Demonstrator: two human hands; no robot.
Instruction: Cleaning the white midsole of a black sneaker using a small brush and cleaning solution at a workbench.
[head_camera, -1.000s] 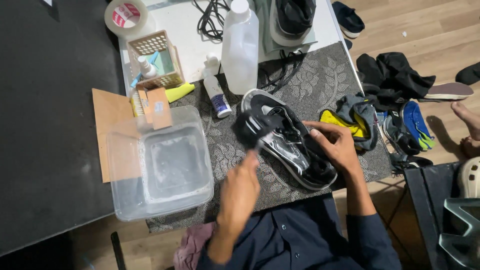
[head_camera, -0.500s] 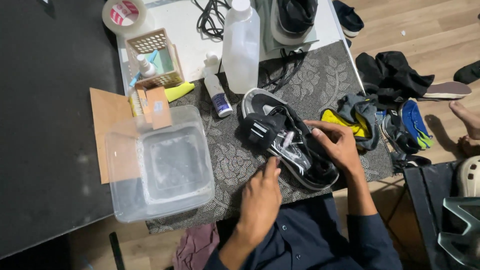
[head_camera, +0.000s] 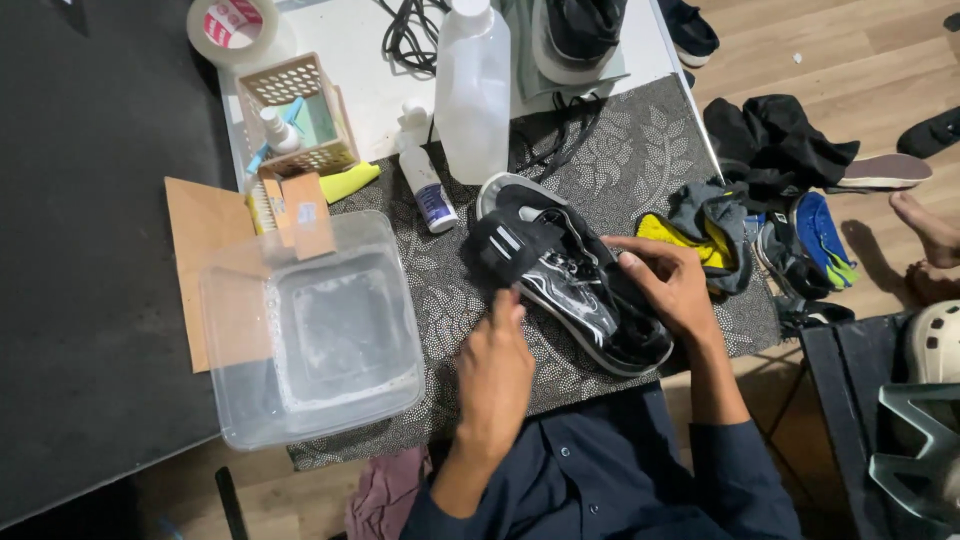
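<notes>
Steadying black sneaker (head_camera: 575, 290) beside tub (head_camera: 310, 335), right hand (head_camera: 670, 285) clamped on collar | left hand (head_camera: 495, 375) half-curled, fingertips on tongue, holding nothing | looks light, floppy upper, stiff sole: grab there

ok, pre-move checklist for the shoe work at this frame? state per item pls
1. Right hand steadies the black shoe: ok, its fingers rest on the upper.
2. Left hand at the shoe: ok, fingertips at the edge near the dark cloth draped over the shoe's front.
3. Shoe fully on the patterned mat: ok, it lies tilted on its side.
4. Clear tub within reach: ok, beside the left hand; it seems to hold soapy water, depth cannot tell.
5. Small spray bottle closed: cannot tell; it lies on the mat.
6. Large white bottle upright and capped: ok.
</notes>
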